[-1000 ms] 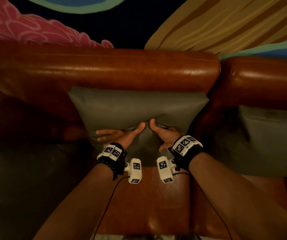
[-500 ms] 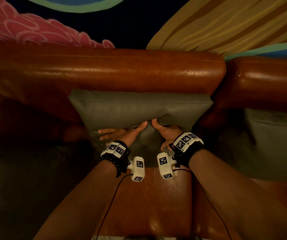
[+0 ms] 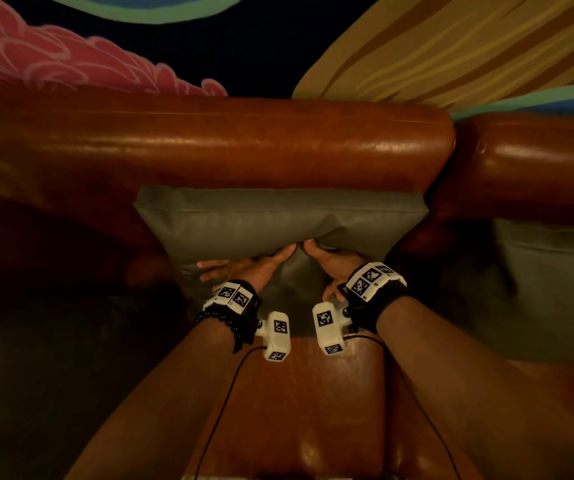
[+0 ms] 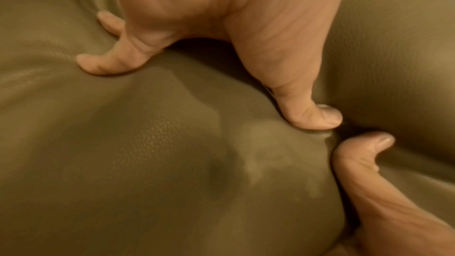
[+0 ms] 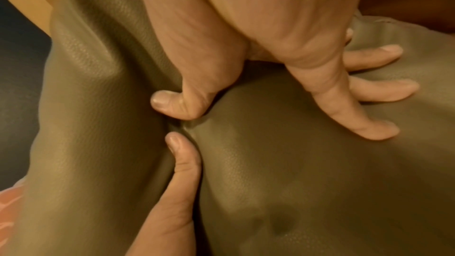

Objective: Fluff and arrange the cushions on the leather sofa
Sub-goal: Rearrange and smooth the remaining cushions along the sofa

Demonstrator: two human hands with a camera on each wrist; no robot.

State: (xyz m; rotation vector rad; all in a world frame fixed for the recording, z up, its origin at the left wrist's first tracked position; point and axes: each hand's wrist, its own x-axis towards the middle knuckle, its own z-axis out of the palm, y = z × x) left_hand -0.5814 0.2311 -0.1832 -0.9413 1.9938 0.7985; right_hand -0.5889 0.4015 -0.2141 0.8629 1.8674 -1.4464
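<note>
A grey-green leather cushion (image 3: pixel 278 223) leans upright against the brown sofa backrest (image 3: pixel 244 143). Both hands lie flat on its lower front, side by side, thumbs almost touching. My left hand (image 3: pixel 244 268) presses in with spread, straight fingers (image 4: pixel 103 63), and its thumb (image 4: pixel 310 116) is dug into a fold. My right hand (image 3: pixel 330 261) also pushes with straight fingers (image 5: pixel 364 126), its thumb (image 5: pixel 172 104) sunk in the crease. The cushion surface (image 5: pixel 320 182) dents under the palms and bulges over the thumbs. Neither hand is curled round anything.
A second grey-green cushion (image 3: pixel 548 289) leans on the sofa section to the right. A dark cushion (image 3: pixel 53 358) lies on the left. The brown seat (image 3: pixel 299 393) shows between my forearms. A painted wall (image 3: pixel 417 46) rises behind the backrest.
Both hands stay pressed at the same spot on the cushion's lower front. The cushion's top now bulges a little more over the thumbs.
</note>
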